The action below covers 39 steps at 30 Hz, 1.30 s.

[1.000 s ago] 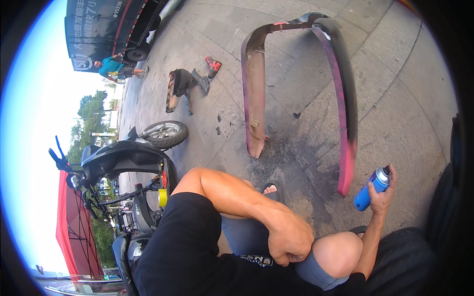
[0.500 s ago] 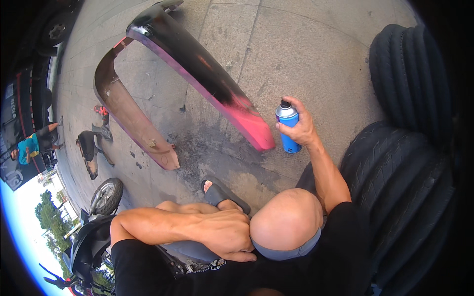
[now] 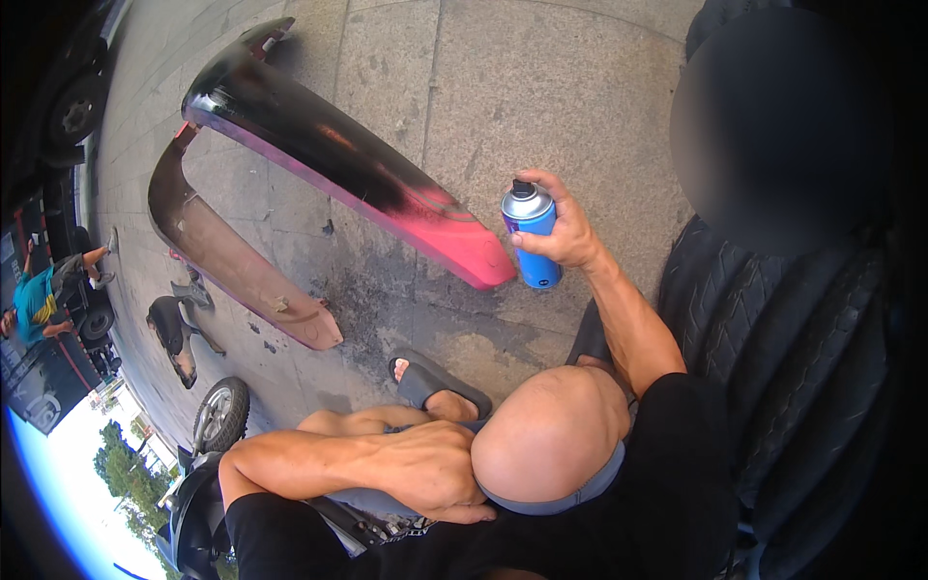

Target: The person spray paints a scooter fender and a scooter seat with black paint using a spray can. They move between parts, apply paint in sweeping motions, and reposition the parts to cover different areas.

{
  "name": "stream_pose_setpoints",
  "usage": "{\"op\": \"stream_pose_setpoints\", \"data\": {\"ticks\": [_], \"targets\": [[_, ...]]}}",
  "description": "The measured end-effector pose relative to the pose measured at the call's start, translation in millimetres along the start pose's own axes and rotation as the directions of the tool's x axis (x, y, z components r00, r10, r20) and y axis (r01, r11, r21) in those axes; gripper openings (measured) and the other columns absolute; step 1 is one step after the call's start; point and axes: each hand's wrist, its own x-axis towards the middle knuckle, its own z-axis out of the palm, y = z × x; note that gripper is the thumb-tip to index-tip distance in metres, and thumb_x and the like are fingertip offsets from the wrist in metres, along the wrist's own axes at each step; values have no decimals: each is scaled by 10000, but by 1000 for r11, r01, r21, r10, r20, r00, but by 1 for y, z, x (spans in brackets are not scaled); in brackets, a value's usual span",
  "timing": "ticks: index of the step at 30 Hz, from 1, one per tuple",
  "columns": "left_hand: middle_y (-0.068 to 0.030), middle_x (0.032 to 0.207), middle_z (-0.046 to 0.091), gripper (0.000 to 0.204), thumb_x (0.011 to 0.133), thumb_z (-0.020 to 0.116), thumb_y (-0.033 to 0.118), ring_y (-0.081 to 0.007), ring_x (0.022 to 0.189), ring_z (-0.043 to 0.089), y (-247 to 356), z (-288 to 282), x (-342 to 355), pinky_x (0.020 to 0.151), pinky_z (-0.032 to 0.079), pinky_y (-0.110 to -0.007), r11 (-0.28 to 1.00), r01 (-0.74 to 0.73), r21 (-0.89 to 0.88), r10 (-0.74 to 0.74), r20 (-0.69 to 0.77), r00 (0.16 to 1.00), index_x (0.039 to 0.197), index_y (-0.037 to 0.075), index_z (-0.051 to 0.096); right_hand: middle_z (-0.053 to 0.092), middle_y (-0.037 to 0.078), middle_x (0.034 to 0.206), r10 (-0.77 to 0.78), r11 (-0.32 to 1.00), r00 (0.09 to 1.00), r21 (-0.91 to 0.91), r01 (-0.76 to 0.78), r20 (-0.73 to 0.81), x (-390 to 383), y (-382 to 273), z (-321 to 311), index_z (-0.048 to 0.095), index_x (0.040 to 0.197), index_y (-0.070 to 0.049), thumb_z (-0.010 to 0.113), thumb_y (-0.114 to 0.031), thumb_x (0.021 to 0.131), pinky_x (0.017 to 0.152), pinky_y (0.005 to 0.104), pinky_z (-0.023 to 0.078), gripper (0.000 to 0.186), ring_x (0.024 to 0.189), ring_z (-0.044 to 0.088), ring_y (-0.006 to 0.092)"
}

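My right hand is wrapped round a blue spray can, held upright with the index finger on its black nozzle. Just left of the can lies the pink end of a U-shaped bumper on the ground. Most of its upper arm is coated black, fading to bright pink at the near end. The bumper's other arm shows a dull pinkish-brown inner face. My left hand rests against my bent knee, its fingers curled in and partly hidden; I see nothing in it.
Stacked black tyres stand close on my right, partly covered by a dark blurred patch. A motorbike wheel is at the lower left. Beyond it, a person in a teal top is near a truck. Dark stains mark the concrete.
The view has shifted, so the bumper and spray can appear farther left. The can stays in my right hand beside the bumper's pink end. The person in teal has changed posture.
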Motion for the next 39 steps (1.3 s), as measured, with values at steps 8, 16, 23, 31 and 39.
{"op": "stream_pose_setpoints", "data": {"ticks": [8, 16, 23, 31, 39], "targets": [[-91, 614, 612, 382, 912, 770, 306, -349, 621, 632, 2, 0, -2, 605, 496, -441, 998, 45, -42, -43, 32, 999, 625, 81, 656, 656, 64, 1167, -181, 960, 983, -212, 182, 22, 9, -13, -5, 530, 1427, -145, 875, -115, 738, 968, 367, 525, 771, 1084, 649, 199], [-106, 599, 587, 386, 875, 775, 271, -359, 601, 607, 3, -1, 0, 585, 491, -454, 999, -1, -34, -2, -86, 996, 593, 60, 617, 666, 122, 1204, -288, 859, 951, -409, 308, 110, 24, -23, -9, 588, 1377, -136, 841, -140, 697, 996, 404, 524, 726, 1130, 659, 308], [-98, 921, 715, 374, 748, 893, 211, -307, 804, 710, -1, 5, -5, 780, 569, -484, 1000, 8, -19, -9, -50, 999, 1029, 45, 707, 684, 114, 1150, -295, 847, 953, -445, 291, 60, 22, -25, 4, 618, 1303, -163, 817, -109, 688, 944, 419, 553, 649, 1086, 673, 323], [-105, 900, 713, 334, 765, 879, 216, -321, 799, 707, 1, 7, -3, 772, 568, -485, 999, 33, -16, -34, -53, 998, 994, 44, 707, 687, 110, 1144, -297, 841, 954, -464, 279, 35, 18, -26, 5, 624, 1287, -167, 795, -108, 697, 937, 419, 565, 617, 1085, 680, 316], [-112, 878, 712, 297, 782, 865, 222, -334, 794, 705, 2, 4, -4, 764, 566, -485, 999, 36, -10, -37, -52, 998, 959, 42, 708, 684, 98, 1114, -301, 832, 953, -481, 275, 24, 16, -23, 6, 627, 1288, -181, 798, -125, 691, 903, 412, 575, 624, 1045, 685, 311]]}}
